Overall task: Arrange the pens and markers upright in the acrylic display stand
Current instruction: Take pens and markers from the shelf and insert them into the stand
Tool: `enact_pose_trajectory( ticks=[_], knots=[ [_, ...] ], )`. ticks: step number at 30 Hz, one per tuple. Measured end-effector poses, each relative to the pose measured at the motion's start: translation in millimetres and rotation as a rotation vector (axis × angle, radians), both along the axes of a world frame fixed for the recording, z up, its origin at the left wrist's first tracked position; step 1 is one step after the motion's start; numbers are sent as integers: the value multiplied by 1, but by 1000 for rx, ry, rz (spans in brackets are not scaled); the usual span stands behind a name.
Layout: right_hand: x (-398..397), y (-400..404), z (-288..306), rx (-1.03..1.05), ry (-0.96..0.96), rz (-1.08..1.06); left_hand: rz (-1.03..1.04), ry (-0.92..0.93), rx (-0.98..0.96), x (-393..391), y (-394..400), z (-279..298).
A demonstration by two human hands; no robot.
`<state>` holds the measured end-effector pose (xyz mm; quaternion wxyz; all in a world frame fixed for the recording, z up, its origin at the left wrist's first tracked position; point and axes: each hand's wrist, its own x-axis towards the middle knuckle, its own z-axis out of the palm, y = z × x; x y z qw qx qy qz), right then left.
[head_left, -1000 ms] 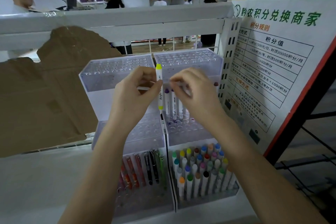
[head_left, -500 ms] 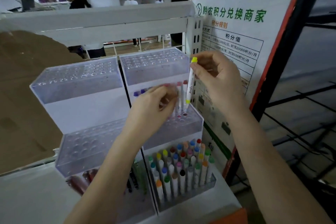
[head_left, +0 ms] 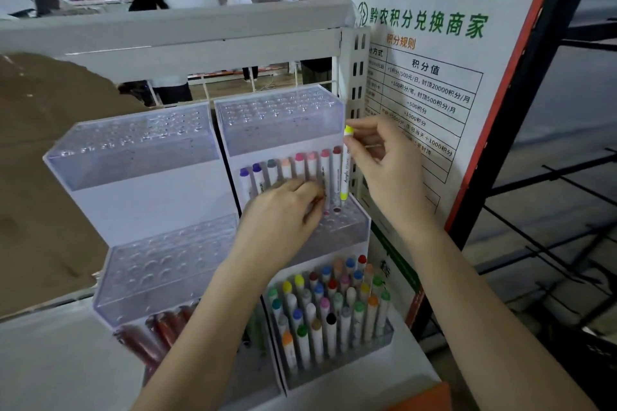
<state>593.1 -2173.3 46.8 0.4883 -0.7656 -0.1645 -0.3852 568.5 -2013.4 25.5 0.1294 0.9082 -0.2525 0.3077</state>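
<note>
The display stand (head_left: 280,123) is clear, glossy acrylic. The markers (head_left: 330,327) look like smooth white plastic. The poster (head_left: 434,77) is shiny laminated paper.

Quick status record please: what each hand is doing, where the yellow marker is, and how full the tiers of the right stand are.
right hand: pinches the yellow marker near its top cap
yellow marker: upright, at the right end of the middle tier row, lower tip at the holes
left hand: fingers on markers in that row
top tier: holes empty
bottom tier: packed with markers
</note>
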Motion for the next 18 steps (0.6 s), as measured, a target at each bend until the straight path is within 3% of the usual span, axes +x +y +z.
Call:
enact_pose_trajectory(
  ticks=[4,18],
  knots=[
    [3,1,-13,-171,-39,-76,4,9,-8,0,0,-1],
    [-3,5,-23,-249,-29,-139,14,56,-8,-1,0,0]
  ],
)
